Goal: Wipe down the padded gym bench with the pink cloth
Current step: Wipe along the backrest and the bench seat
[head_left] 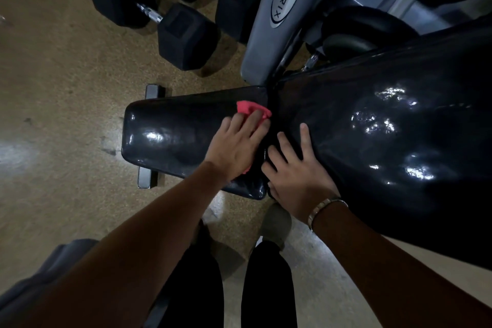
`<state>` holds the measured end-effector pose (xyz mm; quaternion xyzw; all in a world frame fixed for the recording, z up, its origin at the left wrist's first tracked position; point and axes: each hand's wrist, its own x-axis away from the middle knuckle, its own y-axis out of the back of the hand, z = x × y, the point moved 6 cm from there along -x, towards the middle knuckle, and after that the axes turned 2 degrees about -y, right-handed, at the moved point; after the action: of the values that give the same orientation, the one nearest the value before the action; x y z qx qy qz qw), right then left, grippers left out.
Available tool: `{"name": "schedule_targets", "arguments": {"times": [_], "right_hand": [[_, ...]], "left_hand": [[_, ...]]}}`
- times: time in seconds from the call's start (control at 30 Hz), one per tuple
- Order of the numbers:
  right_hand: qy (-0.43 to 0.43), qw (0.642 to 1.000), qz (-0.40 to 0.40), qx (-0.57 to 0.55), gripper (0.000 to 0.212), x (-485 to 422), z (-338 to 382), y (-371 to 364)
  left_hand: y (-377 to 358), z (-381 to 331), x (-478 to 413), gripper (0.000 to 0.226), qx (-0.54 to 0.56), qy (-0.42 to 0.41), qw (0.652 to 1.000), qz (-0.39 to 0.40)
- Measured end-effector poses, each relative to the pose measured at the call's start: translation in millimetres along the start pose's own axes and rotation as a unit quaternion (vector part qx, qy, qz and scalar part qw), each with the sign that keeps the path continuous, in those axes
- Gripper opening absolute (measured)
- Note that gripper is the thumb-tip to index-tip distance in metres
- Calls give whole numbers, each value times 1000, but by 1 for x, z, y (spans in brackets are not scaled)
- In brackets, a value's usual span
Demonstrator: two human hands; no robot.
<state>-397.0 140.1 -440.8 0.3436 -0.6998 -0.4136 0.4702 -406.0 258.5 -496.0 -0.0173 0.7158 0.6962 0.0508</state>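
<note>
Nearest the person, the right hand (292, 176), with a silver metal bracelet (326, 206) at its wrist, is lying flat with fingers spread on the glossy black vinyl-padded gym desk (346, 104), at the lower end of its raised back pad (399, 154). It is gripping nothing, and is probably bracing the body and steadying the pad while the other arm works. Just to its left, across the dark gap between the pads, the left hand (237, 146) is pressing down with straight, splayed fingers on the crumpled pink fabric cloth (253, 109). The cloth is lying on the flat seat pad (170, 136), poking out beyond the fingertips and under the heel of the palm. An open palm is spreading pressure over more cloth than a pinch would, which suits wiping. With the cloth at the seat's inner end, the stretch left of this hand is likely awaiting its pass. Beyond the fingertips, black hexagonal rubber dumbbells (186, 34) are resting on the speckled tan floor (66, 88), beside a grey machine panel lettered MATRIX (277, 21).
</note>
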Motion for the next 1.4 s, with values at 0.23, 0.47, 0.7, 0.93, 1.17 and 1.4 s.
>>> {"name": "schedule_targets", "arguments": {"times": [0.23, 0.47, 0.7, 0.93, 1.17, 1.4], "right_hand": [[-5, 1000, 0, -13, 40, -1, 1, 0], [-8, 1000, -10, -14, 41, 2, 1, 0], [-6, 999, -25, -37, 40, 3, 0, 4], [-10, 993, -58, -101, 37, 3, -1, 11], [-14, 994, -36, -102, 34, 1, -1, 9], [-23, 993, -27, -112, 19, 2, -3, 6]], "left_hand": [[-2, 3, -37, 48, 6, 155, 987, 36], [2, 14, -49, 48, 30, 77, 996, 27], [4, -5, -21, 49, 92, 102, 990, 2], [5, -35, 47, 59, 100, 26, 994, -16], [10, -49, 102, 45, 100, -84, 991, -26], [16, 46, 127, 56, 46, 62, 997, -5]]}}
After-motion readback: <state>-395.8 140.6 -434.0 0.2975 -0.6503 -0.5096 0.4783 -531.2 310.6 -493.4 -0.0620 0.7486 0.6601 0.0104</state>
